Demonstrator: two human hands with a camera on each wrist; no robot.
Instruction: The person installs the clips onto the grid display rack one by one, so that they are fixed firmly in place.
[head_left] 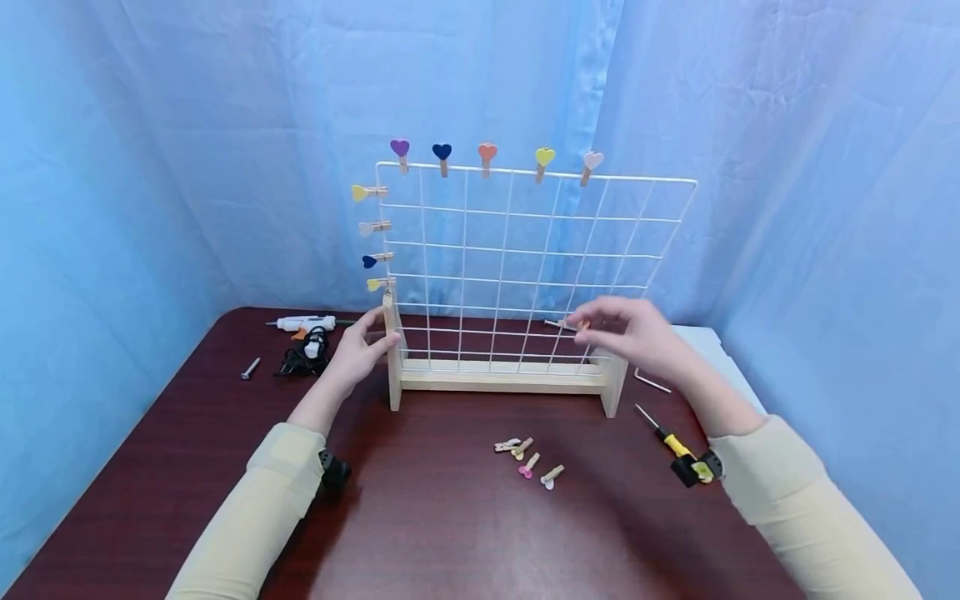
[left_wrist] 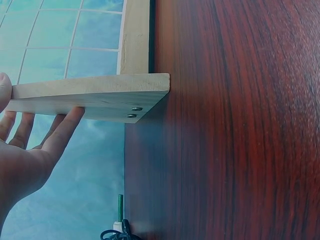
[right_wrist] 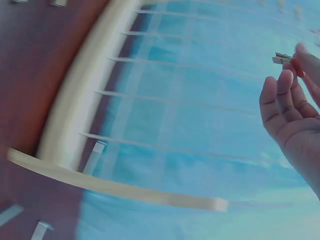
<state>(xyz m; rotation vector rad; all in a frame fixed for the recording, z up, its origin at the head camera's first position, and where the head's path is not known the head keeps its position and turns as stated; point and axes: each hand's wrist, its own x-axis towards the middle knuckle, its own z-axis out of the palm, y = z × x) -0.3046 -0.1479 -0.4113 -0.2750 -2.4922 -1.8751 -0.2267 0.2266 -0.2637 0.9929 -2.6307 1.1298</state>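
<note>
A white wire grid (head_left: pixel 525 246) stands upright in a wooden base (head_left: pixel 502 382). My left hand (head_left: pixel 356 354) grips its left wooden side panel (left_wrist: pixel 90 102), fingers on the outer face and thumb at the edge. In front of the grid's lower right, my right hand (head_left: pixel 630 329) pinches a small wooden clothespin (right_wrist: pixel 282 59) with an orange-red heart, between thumb and fingertips. Heart clothespins line the top wire, among them a purple one (head_left: pixel 401 150) and a white one (head_left: pixel 592 162). Others, such as a yellow one (head_left: pixel 363 192), run down the left side.
Several loose clothespins (head_left: pixel 529 465) lie in front of the base. A yellow-black screwdriver (head_left: pixel 675 443) and hex key (head_left: pixel 652 381) lie at right. At back left are a white glue gun (head_left: pixel 306 323), a black cord (head_left: pixel 302 360) and a bolt (head_left: pixel 251 368). Blue curtains surround the table.
</note>
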